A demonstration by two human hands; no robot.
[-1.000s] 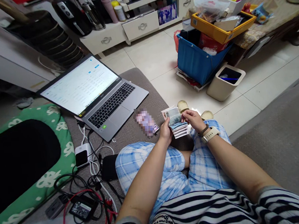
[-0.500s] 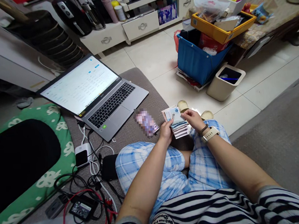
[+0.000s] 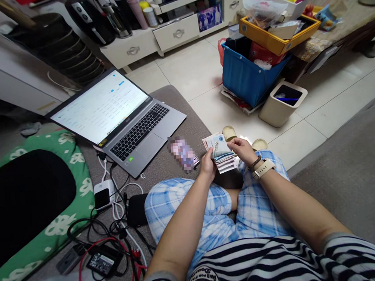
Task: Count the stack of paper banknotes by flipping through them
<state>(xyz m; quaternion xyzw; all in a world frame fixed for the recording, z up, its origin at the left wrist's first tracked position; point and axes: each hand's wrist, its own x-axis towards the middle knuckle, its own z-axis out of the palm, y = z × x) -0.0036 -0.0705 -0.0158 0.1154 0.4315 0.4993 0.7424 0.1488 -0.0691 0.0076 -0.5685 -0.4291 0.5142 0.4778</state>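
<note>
A fanned stack of banknotes [image 3: 225,162] is held above my crossed legs. My left hand [image 3: 207,164] is closed round its left side, the thumb lying near the notes' edge. With fingers pinched, my right hand [image 3: 242,150] grips the right edge of the top bluish note [image 3: 219,145]. Lower notes show as layered strips beneath it, and some pinkish ones stick out at the upper left. Left of the stack, a phone [image 3: 184,154], mostly blurred out, lies on the grey-brown seat.
An open laptop [image 3: 141,131] sits at the left, with tangled cables [image 3: 116,226] and a white power bank [image 3: 103,194] nearer me. Beyond my knees, a beige bin [image 3: 276,112] and a blue crate [image 3: 247,73] stand on the tiled floor.
My left thumb has shifted back to the left edge of the top note, uncovering more of its face. My right hand has stayed almost in place.
</note>
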